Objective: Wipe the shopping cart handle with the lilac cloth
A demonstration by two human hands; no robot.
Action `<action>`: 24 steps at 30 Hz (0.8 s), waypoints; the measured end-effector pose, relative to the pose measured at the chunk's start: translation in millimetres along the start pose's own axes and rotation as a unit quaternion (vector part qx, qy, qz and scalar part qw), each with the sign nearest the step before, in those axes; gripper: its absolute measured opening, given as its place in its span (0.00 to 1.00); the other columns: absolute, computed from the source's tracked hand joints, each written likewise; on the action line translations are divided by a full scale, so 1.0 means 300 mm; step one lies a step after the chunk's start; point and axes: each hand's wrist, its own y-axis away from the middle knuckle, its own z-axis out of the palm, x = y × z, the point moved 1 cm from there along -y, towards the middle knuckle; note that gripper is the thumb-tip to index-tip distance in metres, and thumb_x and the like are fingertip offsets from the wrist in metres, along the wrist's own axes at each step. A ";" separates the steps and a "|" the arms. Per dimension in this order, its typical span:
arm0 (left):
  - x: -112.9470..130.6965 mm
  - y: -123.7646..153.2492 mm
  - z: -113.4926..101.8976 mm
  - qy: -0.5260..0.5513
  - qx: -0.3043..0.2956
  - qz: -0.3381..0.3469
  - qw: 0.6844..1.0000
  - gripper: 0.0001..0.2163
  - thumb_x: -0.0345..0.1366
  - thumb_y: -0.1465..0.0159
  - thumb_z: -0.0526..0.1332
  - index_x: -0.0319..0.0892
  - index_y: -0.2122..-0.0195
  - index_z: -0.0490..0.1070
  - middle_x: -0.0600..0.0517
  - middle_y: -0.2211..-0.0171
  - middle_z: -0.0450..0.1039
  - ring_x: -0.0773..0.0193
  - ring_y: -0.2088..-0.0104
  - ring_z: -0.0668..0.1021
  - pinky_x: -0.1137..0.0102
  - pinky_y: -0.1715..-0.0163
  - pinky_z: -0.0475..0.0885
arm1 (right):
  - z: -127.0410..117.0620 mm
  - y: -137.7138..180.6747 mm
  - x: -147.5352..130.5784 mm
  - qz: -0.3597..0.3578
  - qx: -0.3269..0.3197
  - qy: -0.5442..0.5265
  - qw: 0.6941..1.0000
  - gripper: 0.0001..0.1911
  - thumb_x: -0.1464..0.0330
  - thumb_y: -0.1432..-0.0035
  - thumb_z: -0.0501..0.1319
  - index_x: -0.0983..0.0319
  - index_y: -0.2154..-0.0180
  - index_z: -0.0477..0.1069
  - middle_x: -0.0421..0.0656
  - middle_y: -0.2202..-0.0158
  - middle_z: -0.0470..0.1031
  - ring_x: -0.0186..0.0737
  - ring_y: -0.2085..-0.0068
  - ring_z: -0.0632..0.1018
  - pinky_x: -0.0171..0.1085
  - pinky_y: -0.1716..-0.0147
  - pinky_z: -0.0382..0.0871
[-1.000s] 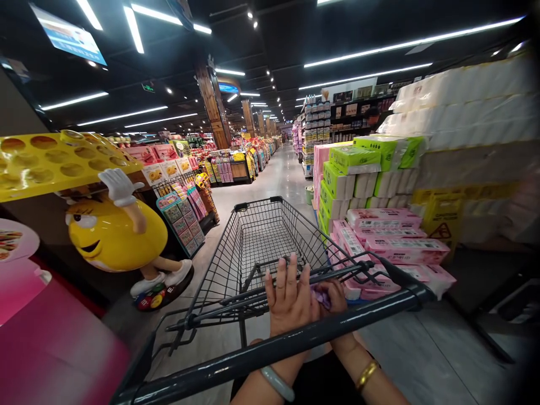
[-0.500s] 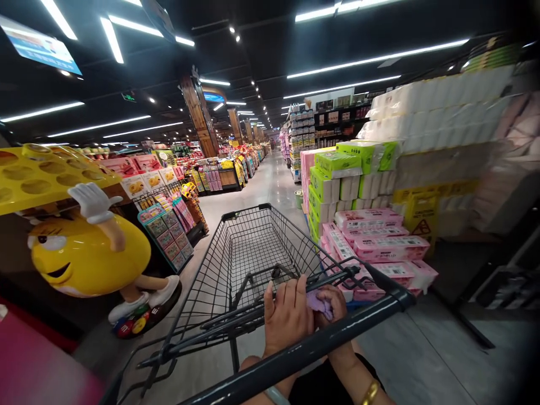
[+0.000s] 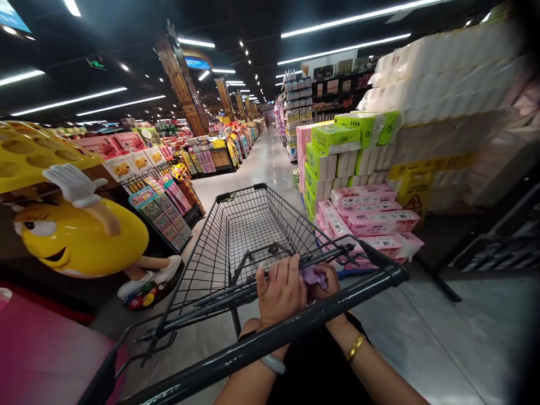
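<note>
A dark grey shopping cart [image 3: 248, 225] with a bare wire basket stands in front of me. Both my arms reach beneath its push handle [image 3: 270, 337]. My left hand [image 3: 280, 292] lies back up against the folded rear rails, fingers stretched forward and the little finger raised apart; its thumb is hidden. Close on its right, my right hand [image 3: 329, 284] is closed around a crumpled purple piece [image 3: 314, 275], soft-looking like cloth. This piece sits between the two hands. A pale bangle [image 3: 273, 364] circles my left wrist, a gold one [image 3: 356, 347] my right.
Left of the cart stands a yellow candy figure [image 3: 88, 236] beside a hanging-goods rack [image 3: 162, 216]. On the right are pink tissue packs [image 3: 375, 219], green packs [image 3: 333, 138] and a yellow wet-floor sign [image 3: 415, 188]. A shiny aisle floor [image 3: 270, 154] runs ahead between displays.
The view has tilted down, so more of my forearms shows. Both hands stay at the cart's rear rails, and the purple piece stays in my right hand.
</note>
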 end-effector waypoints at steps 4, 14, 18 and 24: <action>-0.002 0.008 -0.005 -0.009 -0.008 0.019 1.000 0.20 0.34 0.35 0.60 0.44 0.41 0.71 0.50 0.51 0.79 0.59 0.52 0.77 0.55 0.30 0.32 | -0.025 -0.004 -0.032 0.022 0.019 -0.002 1.000 0.13 0.72 0.52 0.57 0.57 0.62 0.68 0.42 0.58 0.70 0.45 0.54 0.73 0.48 0.50 0.68; -0.009 0.018 -0.011 -0.016 0.028 0.024 0.999 0.20 0.34 0.34 0.59 0.44 0.41 0.72 0.51 0.52 0.80 0.59 0.52 0.78 0.56 0.30 0.27 | -0.094 -0.048 -0.103 -0.055 0.014 0.011 0.998 0.10 0.73 0.48 0.59 0.56 0.62 0.68 0.41 0.57 0.70 0.42 0.54 0.74 0.44 0.52 0.69; -0.016 0.027 0.004 -0.003 0.044 0.015 0.999 0.19 0.34 0.34 0.58 0.45 0.42 0.73 0.51 0.52 0.80 0.60 0.52 0.79 0.57 0.30 0.29 | -0.105 -0.059 -0.118 -0.086 0.004 0.004 0.996 0.11 0.73 0.49 0.59 0.55 0.62 0.68 0.41 0.56 0.70 0.44 0.54 0.73 0.44 0.52 0.68; -0.019 0.031 0.010 0.008 0.060 0.009 0.998 0.18 0.34 0.33 0.56 0.45 0.43 0.74 0.52 0.53 0.81 0.60 0.53 0.79 0.57 0.30 0.31 | -0.126 -0.059 -0.176 -0.061 0.011 -0.008 0.998 0.11 0.71 0.47 0.61 0.53 0.60 0.69 0.41 0.55 0.71 0.46 0.52 0.75 0.45 0.50 0.69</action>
